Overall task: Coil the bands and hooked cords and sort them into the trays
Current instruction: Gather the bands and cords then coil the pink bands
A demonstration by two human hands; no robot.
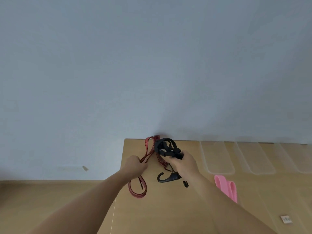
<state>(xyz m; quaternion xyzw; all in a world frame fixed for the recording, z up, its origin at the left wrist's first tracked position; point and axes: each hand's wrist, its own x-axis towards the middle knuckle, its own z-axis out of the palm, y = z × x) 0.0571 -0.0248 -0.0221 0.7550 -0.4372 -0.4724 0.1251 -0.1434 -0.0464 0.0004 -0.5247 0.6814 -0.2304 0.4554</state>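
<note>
Against the grey wall (118, 65), the left hand (135, 164) is raised above the brown table (160, 213), its fingers curled tight round several strands of the red cord (137, 191). One loop of that cord hangs below the fist and another rises above it towards the table's far edge. Just right of it, the right hand (184, 163) grips a bunched black band (167, 147), held up near the far edge, close to the red loop. A red strand runs down under this hand to a large black hook (167, 177) near the wrist, with a smaller hook (185, 184) just beside it; whether the right hand also holds that strand cannot be told. Further right a pink band (226, 186) lies flat on the table, near the clear trays (219, 173) set side by side along the far edge. A small tag (286, 219) lies at the near right.
</note>
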